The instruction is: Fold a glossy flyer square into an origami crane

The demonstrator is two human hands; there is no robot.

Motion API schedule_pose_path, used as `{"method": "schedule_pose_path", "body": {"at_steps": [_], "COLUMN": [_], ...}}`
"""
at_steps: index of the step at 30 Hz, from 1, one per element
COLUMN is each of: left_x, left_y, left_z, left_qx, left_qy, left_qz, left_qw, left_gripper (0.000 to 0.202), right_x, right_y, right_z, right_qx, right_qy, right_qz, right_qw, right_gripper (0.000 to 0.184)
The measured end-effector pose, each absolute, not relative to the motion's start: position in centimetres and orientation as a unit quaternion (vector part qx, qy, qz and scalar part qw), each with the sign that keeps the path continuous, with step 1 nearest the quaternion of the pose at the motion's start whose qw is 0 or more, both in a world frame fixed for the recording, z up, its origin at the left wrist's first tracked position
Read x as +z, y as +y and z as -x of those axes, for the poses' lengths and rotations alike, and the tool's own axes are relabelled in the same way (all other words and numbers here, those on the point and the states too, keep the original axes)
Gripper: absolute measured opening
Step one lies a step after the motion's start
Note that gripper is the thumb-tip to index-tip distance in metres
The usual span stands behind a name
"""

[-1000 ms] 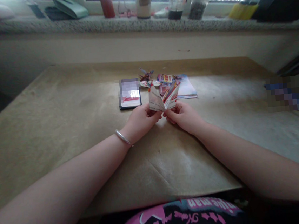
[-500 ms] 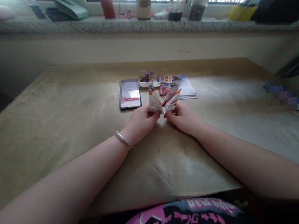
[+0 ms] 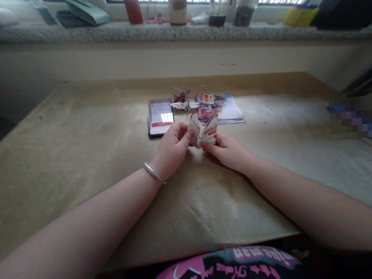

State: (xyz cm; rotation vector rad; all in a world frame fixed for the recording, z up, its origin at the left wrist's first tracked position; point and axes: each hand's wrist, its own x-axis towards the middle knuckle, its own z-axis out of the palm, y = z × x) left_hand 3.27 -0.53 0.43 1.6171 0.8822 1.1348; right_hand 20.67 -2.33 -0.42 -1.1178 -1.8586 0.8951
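A small folded piece of printed paper (image 3: 203, 131), white with red and blue print, is held upright just above the brown table (image 3: 76, 159). My left hand (image 3: 172, 149), with a silver bracelet at the wrist, pinches its left side with fingers closed. My right hand (image 3: 228, 148) grips the right side from below, fingers curled on the paper. Both hands sit at the table's middle, close together.
A phone (image 3: 160, 118) lies flat just beyond my left hand. Colourful paper sheets (image 3: 225, 107) and a small folded paper figure (image 3: 180, 98) lie behind the hands. Bottles and jars (image 3: 177, 2) stand on the stone window ledge (image 3: 97, 34).
The folded paper has been pressed narrower and lower between my hands. My left hand's fingers have shifted up along its left side.
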Motion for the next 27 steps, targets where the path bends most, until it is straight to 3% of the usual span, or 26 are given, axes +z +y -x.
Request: {"method": "schedule_pose_path", "body": {"at_steps": [5, 12, 16, 20, 27], "left_x": [0.36, 0.63, 0.61, 0.42, 0.62], "left_y": [-0.49, -0.76, -0.72, -0.77, -1.24], "left_z": [-3.33, -3.31, -3.35, -3.49, -3.51], "left_qx": [0.467, 0.489, 0.501, 0.497, 0.47], "left_qy": [0.339, 0.351, 0.347, 0.346, 0.347], "left_qz": [-0.639, -0.636, -0.627, -0.615, -0.638], "left_qw": [0.509, 0.484, 0.484, 0.505, 0.501], "left_gripper": [0.019, 0.019, 0.018, 0.018, 0.024], "right_x": [-1.05, -0.77, -0.55, -0.31, -0.34], "right_y": [-2.07, -2.18, -2.36, -2.33, -2.34], "right_z": [-20.83, -20.28, -20.22, -20.33, -20.43], "right_qx": [0.395, 0.446, 0.453, 0.443, 0.41], "right_qy": [-0.655, -0.656, -0.626, -0.602, -0.631], "right_qz": [0.442, 0.402, 0.403, 0.403, 0.406], "right_qw": [0.469, 0.457, 0.491, 0.528, 0.518], "right_gripper": [0.024, 0.031, 0.029, 0.031, 0.025]}}
